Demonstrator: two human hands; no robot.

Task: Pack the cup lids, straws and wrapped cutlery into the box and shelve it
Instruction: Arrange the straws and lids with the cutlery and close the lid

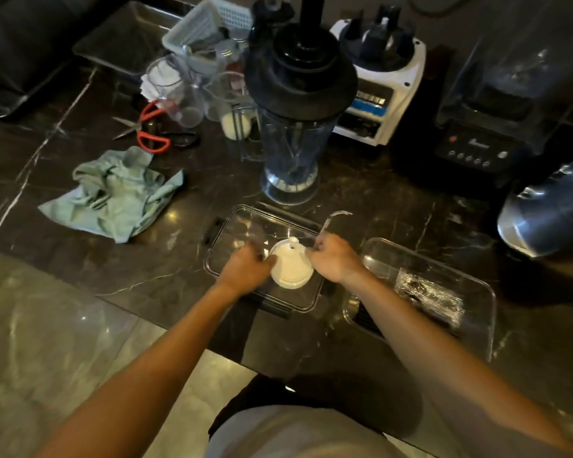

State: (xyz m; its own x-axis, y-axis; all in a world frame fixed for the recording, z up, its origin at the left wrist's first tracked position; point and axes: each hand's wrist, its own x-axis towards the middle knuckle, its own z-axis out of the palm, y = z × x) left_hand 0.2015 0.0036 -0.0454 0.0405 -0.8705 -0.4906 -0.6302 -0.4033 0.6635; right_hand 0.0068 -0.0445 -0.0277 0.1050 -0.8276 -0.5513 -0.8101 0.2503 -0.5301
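A clear plastic box (232,223) lies on the dark marble counter in front of me. Inside it sits a stack of white cup lids (291,267). My left hand (247,267) grips the stack's left edge and my right hand (333,257) its right edge, both down inside the box. To the right lies a second clear piece, seemingly the box's lid (477,325), with wrapped cutlery (429,294) in clear film resting on it. I cannot make out any straws.
A blender jar (293,153) stands just behind the box. Behind it are a white blender base (377,94) and a black one (477,140). A green cloth (113,193), red-handled scissors (146,130) and clear cups (182,94) lie left; a steel vessel (549,213) right.
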